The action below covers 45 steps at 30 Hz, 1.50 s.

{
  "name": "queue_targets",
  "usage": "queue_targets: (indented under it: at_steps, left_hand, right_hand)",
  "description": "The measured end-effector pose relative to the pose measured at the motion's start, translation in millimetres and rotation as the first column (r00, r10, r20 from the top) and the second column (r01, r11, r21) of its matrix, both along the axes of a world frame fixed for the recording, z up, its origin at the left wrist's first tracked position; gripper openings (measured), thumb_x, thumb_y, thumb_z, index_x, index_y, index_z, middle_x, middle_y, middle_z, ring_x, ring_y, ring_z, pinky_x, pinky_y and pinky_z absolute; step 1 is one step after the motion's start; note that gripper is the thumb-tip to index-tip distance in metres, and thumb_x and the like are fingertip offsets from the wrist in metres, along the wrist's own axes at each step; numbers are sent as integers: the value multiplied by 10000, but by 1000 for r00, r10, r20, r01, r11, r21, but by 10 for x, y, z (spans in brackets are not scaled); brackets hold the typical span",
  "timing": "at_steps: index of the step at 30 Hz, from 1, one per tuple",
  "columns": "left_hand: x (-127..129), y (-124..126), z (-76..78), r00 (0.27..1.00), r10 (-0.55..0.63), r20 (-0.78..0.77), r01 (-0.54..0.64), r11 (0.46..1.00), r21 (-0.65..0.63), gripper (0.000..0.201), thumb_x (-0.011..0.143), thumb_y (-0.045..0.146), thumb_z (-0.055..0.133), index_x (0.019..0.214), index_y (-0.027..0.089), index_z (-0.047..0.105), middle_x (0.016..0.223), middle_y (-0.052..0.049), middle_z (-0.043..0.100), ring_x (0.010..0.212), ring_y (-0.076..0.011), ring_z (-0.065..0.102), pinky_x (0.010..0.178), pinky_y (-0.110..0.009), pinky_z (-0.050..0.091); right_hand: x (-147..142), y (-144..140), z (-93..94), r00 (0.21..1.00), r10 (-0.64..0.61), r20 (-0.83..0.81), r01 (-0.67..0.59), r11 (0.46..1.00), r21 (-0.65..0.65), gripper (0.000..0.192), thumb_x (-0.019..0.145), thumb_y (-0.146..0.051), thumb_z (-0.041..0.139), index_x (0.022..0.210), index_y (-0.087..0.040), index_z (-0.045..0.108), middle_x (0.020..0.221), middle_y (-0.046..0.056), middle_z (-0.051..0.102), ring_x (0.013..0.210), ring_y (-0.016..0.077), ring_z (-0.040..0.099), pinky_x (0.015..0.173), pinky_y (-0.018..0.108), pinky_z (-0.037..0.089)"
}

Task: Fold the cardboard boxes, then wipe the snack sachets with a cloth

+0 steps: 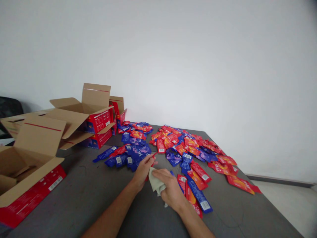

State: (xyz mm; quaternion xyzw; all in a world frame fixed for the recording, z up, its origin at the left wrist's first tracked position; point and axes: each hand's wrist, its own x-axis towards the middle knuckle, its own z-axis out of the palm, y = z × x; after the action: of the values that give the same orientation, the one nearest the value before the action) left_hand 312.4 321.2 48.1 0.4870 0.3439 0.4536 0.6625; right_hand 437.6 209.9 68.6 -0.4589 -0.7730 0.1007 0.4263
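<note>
A: Nearest the front edge of the grey table (104, 205), both forearms come in. The right hand (170, 190) is curled around a pale cloth (156, 183), bunched under the palm and pressed to the tabletop.

B: And the left hand (143, 168)?

A: Just beside the right, fingers bent down onto a red sachet (154, 158) at the edge of the blue pile. Whether it pinches the sachet or only rests on it, I cannot tell.

B: What could go wrong there?

A: My guess is that the cloth may drag loose packets. A red and blue sachet row (195, 195) lies touching the right wrist; a sweep to the right could push those toward the table's right edge and off it.

B: The left side?

A: An open red carton (27, 178) overhangs the front left corner. An elbow swung wide might nudge it; it looks light and empty, so it would slide easily.

B: Farther back?

A: The blue sachets (128, 155) sit mid-table just past the left hand, and the mixed red sachet heap (193, 145) spreads toward the far right corner, some close to the edge. Slick foil on a smooth top probably shifts in clumps, so the colours could mix.

B: And the far left?

A: More opened cartons (86, 115) stacked at the back left corner, flaps up, well apart from both hands.
</note>
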Motion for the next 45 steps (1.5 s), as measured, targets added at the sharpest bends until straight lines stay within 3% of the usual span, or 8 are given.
queue_targets:
  at_steps: [5, 10, 16, 19, 23, 28, 37, 45]
  left_hand:
    - [-144, 110, -60, 777, 386, -497, -36, 815, 578, 423, 835, 275, 564, 1243, 176, 612, 1303, -111, 605, 1232, -265, 521, 1084, -421, 350]
    - [-148, 82, -114, 561, 502, -658, 91, 753, 652, 449, 763, 88, 542, 1187, 194, 645, 1387, -144, 528, 1358, -335, 350, 1120, -535, 208]
    - [16, -177, -93, 875, -40, -482, 381, 672, 635, 386, 783, 118, 528, 1073, 298, 709, 1334, -82, 606, 1398, -338, 326, 1143, -553, 116]
    - [81, -356, -64, 797, -333, -504, 601, 521, 606, 527, 726, 81, 535, 1148, 366, 673, 1340, -30, 608, 1383, -337, 365, 1137, -562, 123]
    - [102, -437, -24, 740, -303, -600, 668, 433, 605, 644, 679, 72, 569, 1234, 396, 619, 1305, -30, 623, 1289, -336, 453, 1124, -539, 146]
    - [22, -323, 12, 758, -102, -644, 596, 511, 620, 355, 772, 241, 635, 1112, 318, 704, 1074, -86, 658, 1082, -302, 501, 1010, -442, 301]
    - [-34, -119, -15, 971, -163, -175, 204, 946, 250, 145, 809, 352, 657, 829, 220, 714, 762, -42, 661, 773, -220, 569, 752, -298, 442]
    - [22, -404, 270, 806, -490, 332, 532, 846, -45, 679, 640, 8, 627, 1280, 233, 593, 1117, -86, 694, 947, -233, 663, 748, -281, 488]
  right_hand:
    - [321, 0, 57, 936, -324, -136, 326, 945, -12, 689, 582, 16, 420, 1177, -217, 678, 1177, 56, 689, 1108, 207, 621, 989, 374, 493]
    - [641, 29, 59, 832, -542, -117, 538, 841, -65, 674, 583, -10, 412, 1163, -205, 695, 1151, 60, 706, 1068, 217, 654, 981, 385, 507]
    - [700, 48, 24, 791, -609, -63, 608, 793, -44, 673, 583, -16, 432, 1175, -198, 695, 1128, 76, 718, 1044, 252, 668, 952, 422, 529]
    - [693, 43, 30, 780, -620, -83, 620, 784, -23, 675, 574, -21, 435, 1168, -200, 700, 1112, 72, 723, 1026, 250, 672, 942, 408, 534]
    - [706, 40, 52, 756, -647, -99, 646, 762, -52, 650, 580, -33, 439, 1153, -178, 708, 1091, 85, 726, 1017, 263, 670, 937, 416, 530]
    - [714, 35, 62, 747, -651, -134, 650, 758, -54, 639, 592, -40, 437, 1157, -170, 705, 1101, 93, 719, 1021, 269, 662, 935, 421, 523]
    - [615, -1, 89, 811, -542, -222, 564, 825, 46, 664, 619, -19, 438, 1209, -214, 671, 1148, 73, 694, 1052, 243, 635, 935, 400, 513]
    - [377, 52, -1, 964, -262, -38, 264, 951, 160, 707, 719, 14, 454, 1361, -267, 544, 1387, 63, 562, 1254, 243, 491, 1041, 482, 437]
